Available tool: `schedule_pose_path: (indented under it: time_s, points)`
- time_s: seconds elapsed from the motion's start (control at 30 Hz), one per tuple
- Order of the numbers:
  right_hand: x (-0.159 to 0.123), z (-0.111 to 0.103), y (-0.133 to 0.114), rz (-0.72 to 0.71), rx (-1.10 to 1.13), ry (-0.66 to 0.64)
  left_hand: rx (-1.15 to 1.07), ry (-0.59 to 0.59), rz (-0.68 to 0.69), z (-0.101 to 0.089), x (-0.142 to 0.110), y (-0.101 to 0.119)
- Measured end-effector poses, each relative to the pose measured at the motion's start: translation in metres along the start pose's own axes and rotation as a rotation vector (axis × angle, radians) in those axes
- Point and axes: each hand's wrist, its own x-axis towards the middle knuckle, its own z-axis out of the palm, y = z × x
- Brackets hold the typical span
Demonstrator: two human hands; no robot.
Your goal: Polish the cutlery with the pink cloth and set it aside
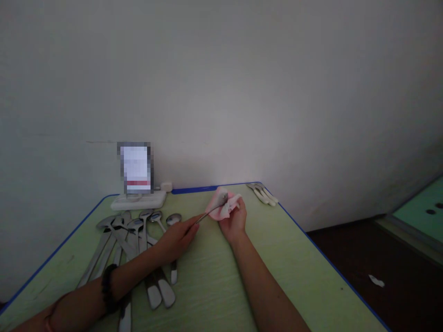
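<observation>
Bimanually, the left hand (177, 240) grasps a metal utensil (210, 212), probably a spoon, by its handle, with its head against a pink-and-white cloth (215, 207) held by the right hand (234, 226) above the green tabletop (207, 281); a steady handle and light, even cloth pressure would serve best; no container shows, and metal spoons (135, 225) lie loose at left

- Pale green table (207, 276), blue-edged
- Metal spoons (135, 224) overlap in a heap at left
- White base (141, 201) sits at far left
- White-handled cutlery (261, 197) lies by the far right corner
</observation>
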Motion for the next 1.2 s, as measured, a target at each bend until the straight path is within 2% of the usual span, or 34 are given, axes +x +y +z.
schedule_pose_path:
  time_s: [0.13,0.27,0.5,0.63,0.73,0.87,1.2]
  points:
    - [-0.001,0.003,-0.001,0.035,-0.041,0.052,-0.051,0.099,-0.032,0.002,0.002,-0.002]
    - [0.001,0.005,0.002,0.077,0.010,0.026,-0.058,0.198,-0.074,0.005,0.002,-0.006]
    - [-0.004,0.007,-0.002,0.069,-0.020,-0.036,-0.134,0.281,-0.060,0.002,-0.002,-0.001]
    - [-0.006,0.009,-0.001,0.051,-0.068,-0.057,-0.108,0.322,0.010,0.003,0.000,-0.003]
    - [-0.004,0.008,0.005,0.079,-0.087,-0.035,-0.075,0.308,0.042,0.004,0.002,-0.006]
    - [0.000,0.001,0.013,0.040,-0.197,0.025,-0.021,0.228,-0.005,0.005,0.002,-0.006]
    - [0.004,-0.006,0.017,-0.075,-0.406,-0.015,0.003,0.059,0.051,0.006,-0.001,-0.005]
